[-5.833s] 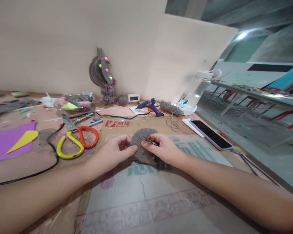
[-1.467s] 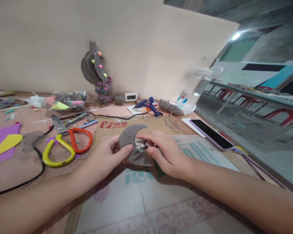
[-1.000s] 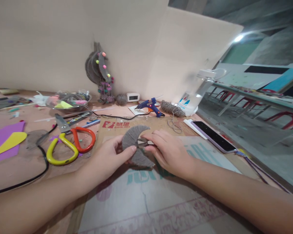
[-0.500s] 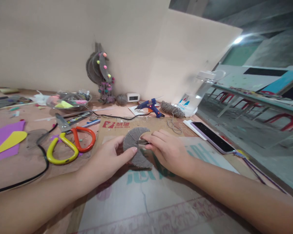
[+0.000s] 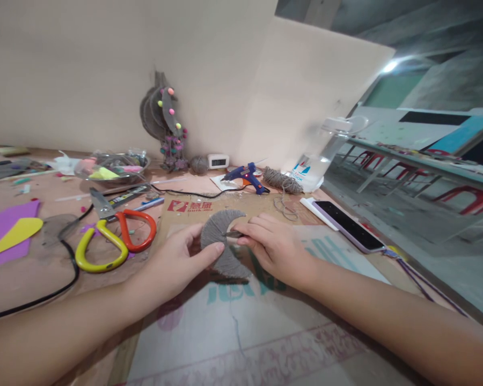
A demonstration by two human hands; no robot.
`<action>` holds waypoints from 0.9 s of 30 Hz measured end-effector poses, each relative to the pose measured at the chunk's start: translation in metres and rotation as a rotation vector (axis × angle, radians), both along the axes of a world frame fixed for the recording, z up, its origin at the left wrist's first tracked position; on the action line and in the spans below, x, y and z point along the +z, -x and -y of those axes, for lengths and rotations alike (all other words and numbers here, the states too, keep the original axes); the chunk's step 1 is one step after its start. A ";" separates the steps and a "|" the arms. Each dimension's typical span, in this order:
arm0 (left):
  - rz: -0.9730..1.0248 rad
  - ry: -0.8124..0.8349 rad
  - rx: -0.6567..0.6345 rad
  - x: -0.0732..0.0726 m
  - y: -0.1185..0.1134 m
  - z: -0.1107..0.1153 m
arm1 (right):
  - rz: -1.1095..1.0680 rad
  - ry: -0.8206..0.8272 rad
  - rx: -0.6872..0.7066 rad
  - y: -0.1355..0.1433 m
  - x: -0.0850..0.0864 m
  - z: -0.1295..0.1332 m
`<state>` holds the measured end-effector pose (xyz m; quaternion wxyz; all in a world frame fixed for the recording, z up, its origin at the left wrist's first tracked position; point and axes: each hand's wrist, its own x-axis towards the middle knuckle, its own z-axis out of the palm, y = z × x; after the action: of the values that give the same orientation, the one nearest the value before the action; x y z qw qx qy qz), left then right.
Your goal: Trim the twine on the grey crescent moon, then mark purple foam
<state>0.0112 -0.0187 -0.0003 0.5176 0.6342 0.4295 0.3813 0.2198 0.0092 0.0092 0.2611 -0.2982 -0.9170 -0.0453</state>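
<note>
A crescent shape wound in grey yarn [image 5: 225,257] is tilted above the plastic-covered cardboard. My left hand [image 5: 189,252] grips its outer curve, thumb on the front face and the other fingers behind, partly hidden. My right hand [image 5: 271,241] is closed, pinching a short narrow dark-grey piece [image 5: 234,234] at the crescent's inner edge. Its far end meets the yarn near my left thumb; most of it is hidden by my fingers, so its kind cannot be told.
Scissors [image 5: 121,244] with yellow and red handles lie left. A blue glue gun [image 5: 247,177], grey yarn [image 5: 282,180] and a clear jug [image 5: 314,155] stand behind. A phone [image 5: 348,225] lies right. A black cord [image 5: 74,262] crosses the left side. A decorated hanging ornament [image 5: 163,123] is at the wall.
The whole view has shifted slightly. Both hands keep their grips, and the crescent is turned slightly, with the dark piece still at its inner edge.
</note>
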 end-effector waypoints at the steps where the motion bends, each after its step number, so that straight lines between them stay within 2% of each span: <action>1: 0.005 0.007 -0.007 0.000 0.000 0.000 | -0.016 0.004 0.005 0.000 -0.001 0.000; 5: -0.008 0.018 -0.014 0.003 -0.002 0.000 | -0.057 0.036 0.003 -0.001 -0.002 0.002; 18: -0.077 -0.024 0.001 -0.002 0.001 0.000 | 0.008 0.045 -0.027 0.001 0.001 0.004; 27: -0.132 -0.053 0.025 0.000 0.001 0.001 | 0.049 0.022 -0.047 0.003 0.003 0.005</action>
<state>0.0102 -0.0197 -0.0005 0.4665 0.6660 0.4604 0.3563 0.2170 0.0040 0.0126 0.2340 -0.3212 -0.9164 -0.0487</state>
